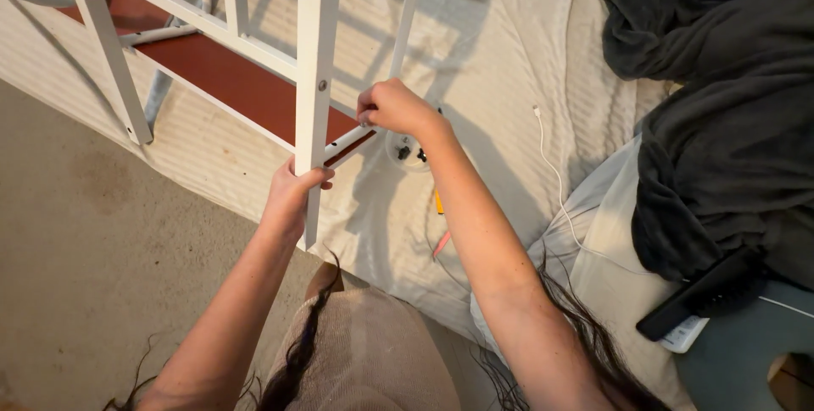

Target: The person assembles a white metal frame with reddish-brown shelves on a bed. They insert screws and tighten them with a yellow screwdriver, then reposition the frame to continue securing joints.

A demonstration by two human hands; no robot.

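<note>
Overhead, the head view is looking down at 2 bare arms reaching toward a white frame lying tilted over a pale ribbed spread. The left hand is wrapping round the lower part of the frame's upright post, fingers curling over its front and thumb behind, so it is closing firmly on the post. The right hand is sitting higher and to the right, its fingers pinching together at the end of a thin white rail where that rail is meeting the post; whatever small part it may be gripping is hidden by the fingers, so I cannot tell. 2 screw heads are showing on the post's face above the left hand.

Just beneath the right hand, a small white dish is lying on the spread with a few dark bits in it. Below it, a yellow stick and a pink stick are lying partly hidden by the right forearm. A white cable is trailing down the spread to the right. Further right, a dark grey blanket is lying heaped, with a black remote near its lower edge. Brownish floor is filling the left side, and dark hair is hanging at the bottom.
</note>
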